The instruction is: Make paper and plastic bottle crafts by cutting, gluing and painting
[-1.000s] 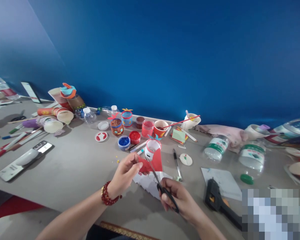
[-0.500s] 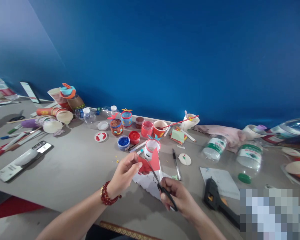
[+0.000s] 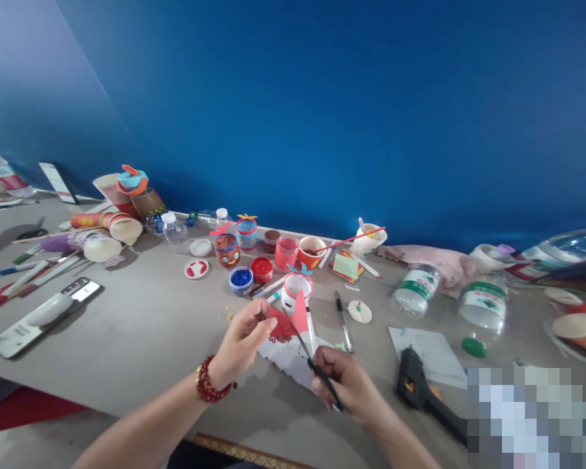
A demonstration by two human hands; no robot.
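Between the thumb and fingers of my left hand is a piece of red paper, its pointed part standing up to the right. My right hand grips black-handled scissors, whose blades reach up and left onto the red paper. The blades look nearly closed on it. Just behind the paper stands a white cup with a red rim and blue paper leaves on top. Under my hands lies a white sheet with drawn marks, partly hidden by them.
Paint jars, blue and red, stand behind my left hand. A pen and a black glue gun lie to the right, near plastic bottles. At left lie a phone and brushes. A blue wall rises behind.
The scissor handles have drawn slightly closer together, and the red paper's upright part has tilted a little. My hands stay nearly in place; the view has shifted slightly.
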